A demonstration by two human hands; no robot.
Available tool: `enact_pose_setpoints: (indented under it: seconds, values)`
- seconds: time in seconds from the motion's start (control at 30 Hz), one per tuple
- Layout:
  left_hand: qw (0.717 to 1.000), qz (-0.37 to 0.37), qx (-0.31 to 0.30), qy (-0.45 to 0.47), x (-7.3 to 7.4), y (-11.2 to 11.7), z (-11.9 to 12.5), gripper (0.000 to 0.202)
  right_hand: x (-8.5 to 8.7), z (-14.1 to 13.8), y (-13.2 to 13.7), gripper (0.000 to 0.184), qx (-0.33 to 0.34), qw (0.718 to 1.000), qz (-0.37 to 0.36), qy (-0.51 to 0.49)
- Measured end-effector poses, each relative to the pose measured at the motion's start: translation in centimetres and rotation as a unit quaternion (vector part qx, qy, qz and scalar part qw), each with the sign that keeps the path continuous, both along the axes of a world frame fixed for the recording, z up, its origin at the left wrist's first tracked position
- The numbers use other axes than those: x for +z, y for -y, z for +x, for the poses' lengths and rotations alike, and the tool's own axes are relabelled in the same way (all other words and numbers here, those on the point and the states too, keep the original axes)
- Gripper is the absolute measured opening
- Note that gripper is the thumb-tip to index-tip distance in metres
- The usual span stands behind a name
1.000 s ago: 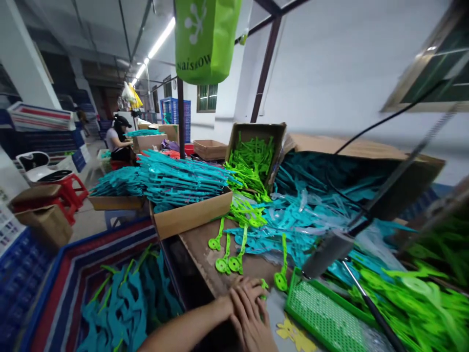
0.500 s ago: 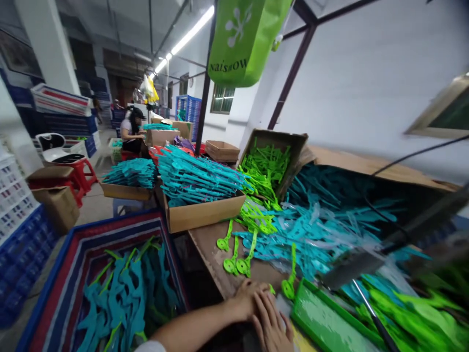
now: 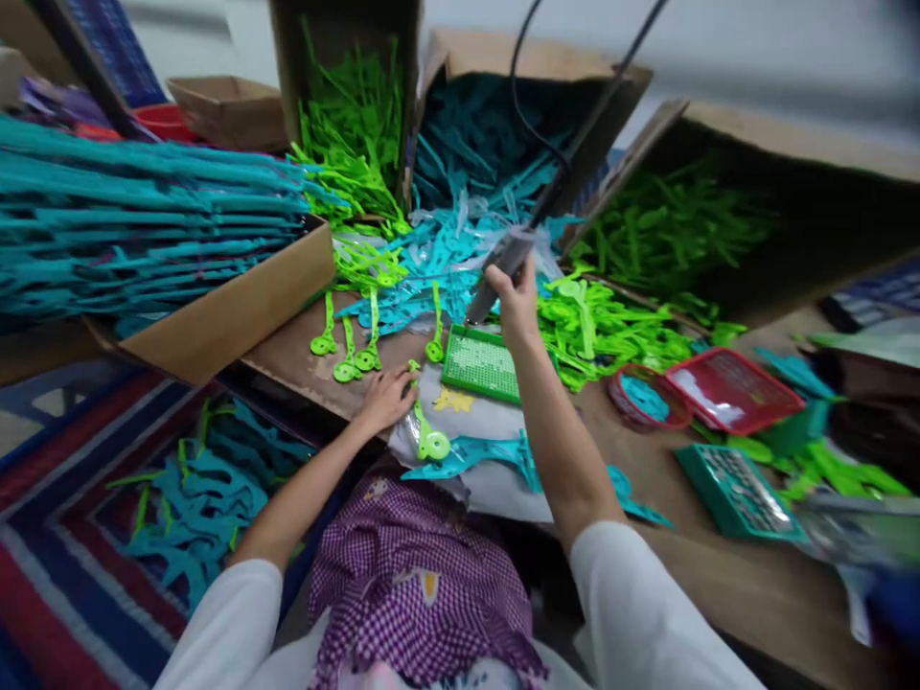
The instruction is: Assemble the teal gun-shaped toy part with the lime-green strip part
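In my right hand (image 3: 518,302) is a grey electric screwdriver (image 3: 503,264), hanging from a cable, its tip pointing down and left. Below that tip lies a green tray (image 3: 480,366) of small pieces too fine to make out. My left hand (image 3: 390,396) is at the table's front edge, fingers curled onto a lime-green plastic part with a round end (image 3: 432,443). A long teal plastic part (image 3: 481,454) lies just beyond that round end, on a pale cloth (image 3: 460,422). Several similar lime-green parts (image 3: 368,358) sit left of the tray.
Cardboard boxes of lime and teal parts (image 3: 474,144) line the back. A carton (image 3: 237,307) piled with teal parts stands left. On the right are a red tray (image 3: 733,388) and a teal box of metal pieces (image 3: 740,491). A striped bin (image 3: 79,537) sits lower left.
The view has swung down and right. My hands, together before, are now apart: the right has risen to the electric screwdriver and taken hold of it, while the left is on the lime-green part.
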State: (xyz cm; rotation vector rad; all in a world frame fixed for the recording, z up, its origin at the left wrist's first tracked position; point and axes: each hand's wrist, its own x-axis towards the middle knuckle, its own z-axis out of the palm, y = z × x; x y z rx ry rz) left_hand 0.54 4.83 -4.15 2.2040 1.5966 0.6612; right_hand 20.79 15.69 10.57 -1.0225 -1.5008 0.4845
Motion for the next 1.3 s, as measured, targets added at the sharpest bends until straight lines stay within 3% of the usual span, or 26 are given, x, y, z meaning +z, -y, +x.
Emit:
enact_pose_setpoints:
  seconds: [0.1, 0.27, 0.43, 0.57, 1.13, 1.3]
  values:
    - [1.0, 0.005, -0.009, 0.004, -0.3, 0.0, -0.2, 0.035, -1.0, 0.4, -1.4, 0.052, 0.012, 0.996, -0.051, -0.077]
    - [1.0, 0.022, -0.007, 0.007, -0.8, -0.2, -0.2, 0.036, -3.5, 0.6, -0.5, 0.052, 0.004, 0.976, -0.133, -0.173]
    - [1.0, 0.014, -0.004, 0.005, -0.5, -0.3, -0.2, 0.036, -5.5, -0.5, -1.5, 0.054, -0.035, 0.967, -0.132, -0.217]
    - [1.0, 0.007, -0.002, 0.0, -0.4, -0.1, -0.1, 0.037, -6.3, -1.5, -2.3, 0.055, -0.029, 0.966, -0.134, -0.221]
    - [1.0, 0.003, -0.005, -0.007, 0.0, 0.1, 0.0, 0.037, -7.4, -1.7, -2.9, 0.05, -0.031, 0.964, -0.118, -0.237]
    - [1.0, 0.021, -0.008, -0.007, -0.3, 0.0, 0.0, 0.037, -6.5, -0.9, -2.8, 0.052, -0.014, 0.966, -0.092, -0.24]
